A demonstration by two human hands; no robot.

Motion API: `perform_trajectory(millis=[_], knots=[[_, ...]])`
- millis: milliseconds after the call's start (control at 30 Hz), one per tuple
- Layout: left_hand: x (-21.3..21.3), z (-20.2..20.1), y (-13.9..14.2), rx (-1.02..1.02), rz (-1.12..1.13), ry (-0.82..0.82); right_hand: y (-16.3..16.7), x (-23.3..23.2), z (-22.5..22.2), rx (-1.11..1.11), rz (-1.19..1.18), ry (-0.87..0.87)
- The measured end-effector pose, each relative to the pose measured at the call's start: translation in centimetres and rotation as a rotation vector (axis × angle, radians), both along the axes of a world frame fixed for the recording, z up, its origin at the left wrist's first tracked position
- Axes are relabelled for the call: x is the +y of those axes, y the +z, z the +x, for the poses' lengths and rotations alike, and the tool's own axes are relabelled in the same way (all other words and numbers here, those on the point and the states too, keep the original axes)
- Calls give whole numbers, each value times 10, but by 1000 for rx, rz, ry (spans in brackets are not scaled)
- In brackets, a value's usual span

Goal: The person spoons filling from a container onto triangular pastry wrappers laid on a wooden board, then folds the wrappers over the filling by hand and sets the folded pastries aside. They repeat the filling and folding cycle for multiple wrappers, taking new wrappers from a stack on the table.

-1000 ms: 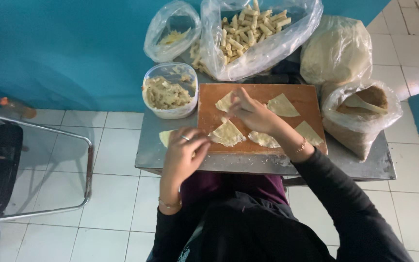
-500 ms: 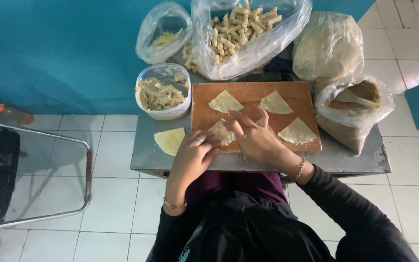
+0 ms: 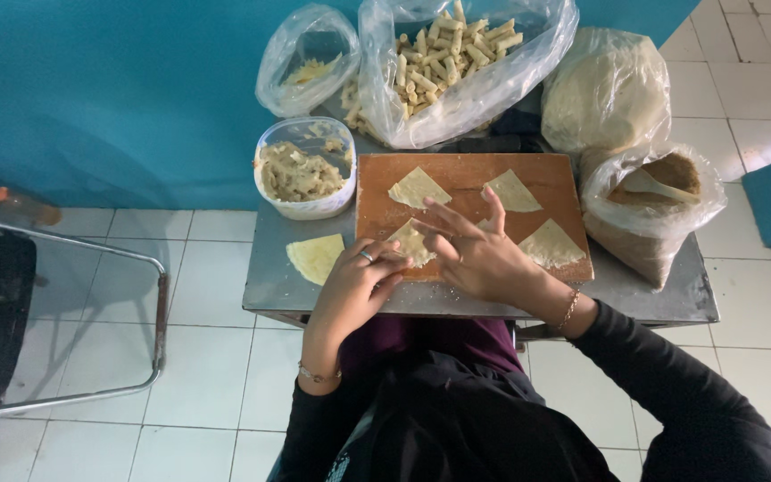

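Lower centre of frame: left hand (image 3: 359,284) pinches the wrapper piece (image 3: 410,239) at the board's (image 3: 466,174) near-left edge. Right hand (image 3: 475,254) is beside it, fingers spread, touching its right side (grip unclear). The piece lies just above both hands. Versus 0.5 s ago, right hand shifted right, fingers more splayed.

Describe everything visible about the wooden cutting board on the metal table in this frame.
The wooden board is rectangular, reddish-brown, and lies flat on the metal table, beside a plastic tub of filling. Pale triangular wrappers lie on it: three in the open, and one near its front edge under the hands. The left hand and right hand rest over its front edge on that wrapper. Bags crowd its back and right side.
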State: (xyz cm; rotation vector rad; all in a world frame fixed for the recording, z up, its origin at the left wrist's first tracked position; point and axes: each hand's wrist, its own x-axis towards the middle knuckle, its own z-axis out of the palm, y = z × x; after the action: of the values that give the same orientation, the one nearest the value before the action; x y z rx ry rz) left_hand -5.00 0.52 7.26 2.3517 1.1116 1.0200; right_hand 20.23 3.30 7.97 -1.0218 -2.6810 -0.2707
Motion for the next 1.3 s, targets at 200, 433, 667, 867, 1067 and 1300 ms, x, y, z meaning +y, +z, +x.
perform_trajectory(millis=[200,433,667,867,1067,1300], knots=[[0,-1,1,26,-50,-4,-5,-4,-2,-32,-15,37],[0,-3,-1,25,-43,-16,-16,9,-2,-132,108,49],[2,-4,-4,-7,16,-42,0,17,2,-289,173,10],[2,-6,-4,4,74,-65,8,1,7,-21,77,66],[-1,-3,2,5,-121,-19,-10,-4,-8,-121,75,70],[-1,-4,-1,14,-68,-22,-16,9,-8,-170,102,-2]])
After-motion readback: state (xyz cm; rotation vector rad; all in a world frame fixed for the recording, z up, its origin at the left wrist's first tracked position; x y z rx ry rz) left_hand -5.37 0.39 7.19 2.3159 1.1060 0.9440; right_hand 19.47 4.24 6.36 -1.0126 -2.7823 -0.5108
